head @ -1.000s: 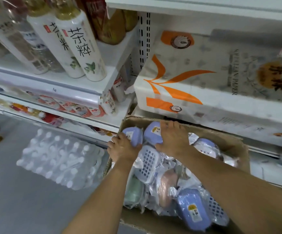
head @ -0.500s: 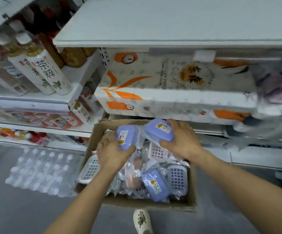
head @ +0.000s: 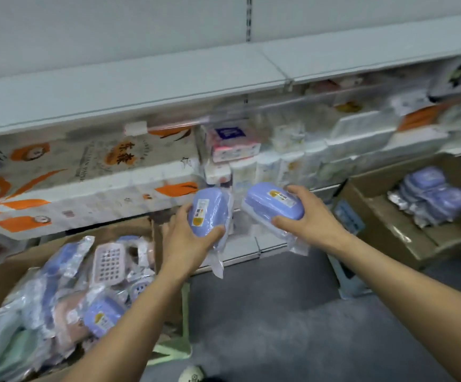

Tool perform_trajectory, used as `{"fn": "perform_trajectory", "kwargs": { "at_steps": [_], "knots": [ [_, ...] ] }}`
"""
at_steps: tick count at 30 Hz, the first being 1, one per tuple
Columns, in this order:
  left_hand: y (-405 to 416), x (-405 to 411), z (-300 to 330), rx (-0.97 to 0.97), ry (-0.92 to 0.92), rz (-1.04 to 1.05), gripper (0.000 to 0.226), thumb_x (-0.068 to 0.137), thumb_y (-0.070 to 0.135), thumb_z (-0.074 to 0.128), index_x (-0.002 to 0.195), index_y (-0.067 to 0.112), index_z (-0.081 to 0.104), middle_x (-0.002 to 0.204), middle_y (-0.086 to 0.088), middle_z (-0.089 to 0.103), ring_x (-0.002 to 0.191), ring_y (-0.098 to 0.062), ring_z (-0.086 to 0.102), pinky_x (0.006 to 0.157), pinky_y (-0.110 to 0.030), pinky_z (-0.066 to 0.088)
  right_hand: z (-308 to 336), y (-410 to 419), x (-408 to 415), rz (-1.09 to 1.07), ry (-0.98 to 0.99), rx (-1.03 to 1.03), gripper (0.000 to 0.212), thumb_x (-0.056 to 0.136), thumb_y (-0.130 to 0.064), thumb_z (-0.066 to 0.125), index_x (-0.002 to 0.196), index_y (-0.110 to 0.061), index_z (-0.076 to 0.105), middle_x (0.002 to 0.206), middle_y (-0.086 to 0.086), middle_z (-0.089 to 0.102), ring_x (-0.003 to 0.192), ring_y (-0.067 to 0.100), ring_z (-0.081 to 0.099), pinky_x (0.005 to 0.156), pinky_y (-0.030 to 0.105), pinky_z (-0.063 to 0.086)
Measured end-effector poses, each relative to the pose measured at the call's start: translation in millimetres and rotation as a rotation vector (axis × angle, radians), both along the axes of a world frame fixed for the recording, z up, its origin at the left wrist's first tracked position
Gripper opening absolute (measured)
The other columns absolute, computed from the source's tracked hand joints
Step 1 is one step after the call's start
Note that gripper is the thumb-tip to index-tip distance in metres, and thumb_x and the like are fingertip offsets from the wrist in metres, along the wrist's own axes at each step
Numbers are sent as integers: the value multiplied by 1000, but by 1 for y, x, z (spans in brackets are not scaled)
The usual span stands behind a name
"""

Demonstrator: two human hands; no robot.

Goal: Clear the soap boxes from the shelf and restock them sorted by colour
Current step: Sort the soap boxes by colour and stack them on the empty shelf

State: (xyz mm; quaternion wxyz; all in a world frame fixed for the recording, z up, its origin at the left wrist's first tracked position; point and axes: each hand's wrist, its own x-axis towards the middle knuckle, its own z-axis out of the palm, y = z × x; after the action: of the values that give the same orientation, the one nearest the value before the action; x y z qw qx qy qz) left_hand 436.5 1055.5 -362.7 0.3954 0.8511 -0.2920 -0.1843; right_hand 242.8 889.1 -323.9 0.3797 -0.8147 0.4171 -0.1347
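Left hand (head: 188, 241) grips purple soap box (head: 208, 213), fingers curled round long sides. Right hand (head: 308, 216) grips second purple soap box (head: 275, 201) same way. Both boxes held in air between mixed carton (head: 152, 230) at left and purple-only carton (head: 367, 213) at right, below empty shelf (head: 141, 92).

Handling, judged: hard plastic shell, light, stiff; no crush risk. Loose clear wrapper hangs below each box, likely slippery. Take hold across shell width, not by wrapper tail. One box per hand adequate.
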Motion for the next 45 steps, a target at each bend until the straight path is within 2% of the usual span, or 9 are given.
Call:
{"fn": "perform_trajectory", "kwargs": {
  "at_steps": [5,9,14,18,23,27,37,41,45],
  "knots": [
    [-79,-67,-3,-11,-26,-184,85,59,61,68,134,29,46,126,7,57,117,-23,50,100,-45,45,-3,-53,-89,-141,4,27,79,65,-52,76,134,-29,45,128,-4,53,116,19,52,96,37,45],
    [-144,-113,-11,-6,2,-280,87,56,62,68,134,29,46,126,9,56,119,-22,50,100,-44,45,-17,-100,-148,-242,17,46,77,71,-41,79,138,-26,43,126,-5,50,114,17,52,95,35,45],
    [-240,-169,-26,-3,7,-377,93,54,66,62,137,29,43,126,9,52,119,-19,40,102,-41,41,-42,-183,-209,-344,92,55,90,56,-65,67,136,-31,41,127,-5,52,114,19,53,96,43,47],
    [-321,-207,-43,7,14,-394,96,51,68,59,137,26,47,126,6,54,118,-21,44,101,-41,42,-65,-258,-249,-356,169,50,77,72,-47,75,138,-27,41,132,0,50,121,24,47,102,43,42],
    [-416,-256,-57,68,60,-424,86,57,60,70,134,29,49,127,7,58,120,-21,48,99,-37,42,-76,-367,-300,-355,403,15,76,78,-52,68,143,-32,36,144,-2,44,134,25,31,106,41,28],
    [-477,-285,-69,117,57,-440,88,54,66,67,132,29,49,126,8,58,118,-21,50,97,-35,44,-88,-437,-341,-354,501,16,77,78,-54,67,145,-30,35,144,2,44,134,27,31,105,42,28],
    [-567,-360,-109,197,-24,-392,85,68,53,78,141,26,44,136,3,50,122,-23,42,103,-38,39,-126,-584,-406,19,635,-216,90,67,-43,76,145,-27,33,138,6,43,125,29,38,97,39,36],
    [-586,-395,-128,231,-122,-342,90,64,61,68,143,28,39,130,6,51,115,-18,39,94,-32,37,-155,-645,-404,326,582,-306,88,71,-39,76,146,-26,31,145,1,39,133,26,35,109,40,28],
    [-603,-428,-149,211,-205,-312,85,68,50,78,142,30,42,126,9,51,112,-13,37,87,-22,28,-193,-689,-391,573,554,-390,86,72,-36,74,146,-24,32,146,1,40,135,24,36,116,45,19]
  ]
}}
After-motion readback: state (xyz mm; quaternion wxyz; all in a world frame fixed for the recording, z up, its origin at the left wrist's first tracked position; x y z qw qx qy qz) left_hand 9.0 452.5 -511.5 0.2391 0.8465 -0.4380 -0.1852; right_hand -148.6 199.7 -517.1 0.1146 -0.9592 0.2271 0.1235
